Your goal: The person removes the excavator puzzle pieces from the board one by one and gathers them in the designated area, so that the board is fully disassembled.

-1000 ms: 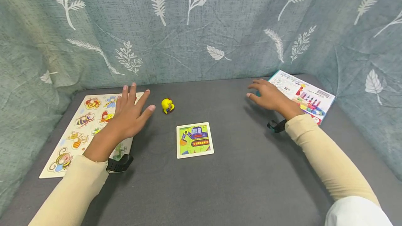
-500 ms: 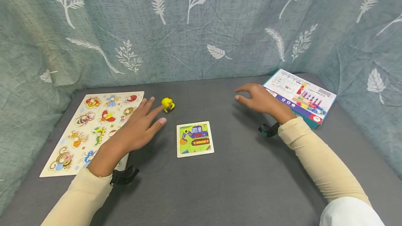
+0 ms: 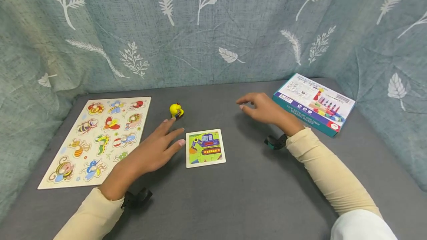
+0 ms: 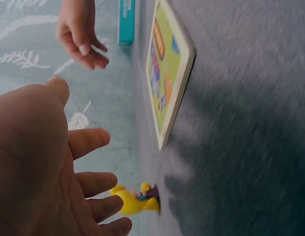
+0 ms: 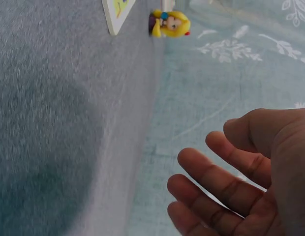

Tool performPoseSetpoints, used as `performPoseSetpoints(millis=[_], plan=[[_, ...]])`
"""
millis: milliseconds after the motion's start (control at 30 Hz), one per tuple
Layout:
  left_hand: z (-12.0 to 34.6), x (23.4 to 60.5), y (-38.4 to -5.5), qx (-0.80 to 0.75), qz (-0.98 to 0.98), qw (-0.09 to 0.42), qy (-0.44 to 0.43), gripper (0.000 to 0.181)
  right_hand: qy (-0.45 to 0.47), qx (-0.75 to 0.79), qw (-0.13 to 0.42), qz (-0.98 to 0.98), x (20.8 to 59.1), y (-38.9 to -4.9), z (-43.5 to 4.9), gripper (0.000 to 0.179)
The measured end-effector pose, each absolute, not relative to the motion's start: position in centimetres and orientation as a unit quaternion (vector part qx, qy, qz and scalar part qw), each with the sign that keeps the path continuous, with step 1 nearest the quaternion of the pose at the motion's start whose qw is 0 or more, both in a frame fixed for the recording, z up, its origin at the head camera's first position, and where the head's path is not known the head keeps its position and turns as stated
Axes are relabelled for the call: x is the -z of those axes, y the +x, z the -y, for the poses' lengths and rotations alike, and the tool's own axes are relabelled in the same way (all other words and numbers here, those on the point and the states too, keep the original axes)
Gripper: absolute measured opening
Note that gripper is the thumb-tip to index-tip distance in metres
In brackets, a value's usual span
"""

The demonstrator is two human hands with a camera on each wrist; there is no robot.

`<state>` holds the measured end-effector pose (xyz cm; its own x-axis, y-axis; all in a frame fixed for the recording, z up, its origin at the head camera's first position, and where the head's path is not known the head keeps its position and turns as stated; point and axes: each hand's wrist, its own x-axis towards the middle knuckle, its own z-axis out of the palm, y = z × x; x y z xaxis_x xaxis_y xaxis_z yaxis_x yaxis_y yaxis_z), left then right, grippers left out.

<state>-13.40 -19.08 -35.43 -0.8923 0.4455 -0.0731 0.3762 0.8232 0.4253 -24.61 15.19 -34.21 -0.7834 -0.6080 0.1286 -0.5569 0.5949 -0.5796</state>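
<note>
My left hand [image 3: 151, 151] hovers over the grey table, fingers spread and nothing in them. Its fingertips are close to a square excavator jigsaw puzzle [image 3: 205, 148] in a pale frame. Just beyond them stands a small yellow-haired doll figurine [image 3: 176, 110]; the right wrist view shows the doll [image 5: 171, 23] with a blue and purple outfit. Further right, my right hand [image 3: 263, 109] hangs above the table, fingers loosely bent and holding nothing. In the right wrist view this hand [image 5: 236, 182] has its thumb and fingers apart.
A wooden peg puzzle board [image 3: 75, 136] with insect pieces lies at the left, partly behind the left forearm. At the back right lies a teal and white toy box [image 3: 313, 103]. A patterned blue-grey curtain [image 3: 213, 32] closes off the back and sides.
Both hands have moved inward: the left from over the insect board toward the excavator puzzle, the right leftward off the toy box. The figurine and puzzles stay in place.
</note>
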Motion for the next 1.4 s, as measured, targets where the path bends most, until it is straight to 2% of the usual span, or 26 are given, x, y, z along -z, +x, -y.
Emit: performPoseSetpoints(millis=[500, 967, 1400], plan=[[16.9, 37.3, -12.7, -0.202, -0.937, 0.151, 0.241, 0.066, -0.329, 0.338, 0.072, -0.879, 35.1, -24.3, -12.7, 0.028], [16.0, 38.5, -12.1, -0.183, -0.942, 0.171, 0.223, 0.072, -0.330, 0.398, 0.132, -0.846, 36.7, -23.2, -9.8, 0.031], [15.3, 39.1, -12.1, -0.173, -0.944, 0.187, 0.212, 0.089, -0.387, 0.399, 0.121, -0.823, 37.9, -22.7, -7.8, 0.027]])
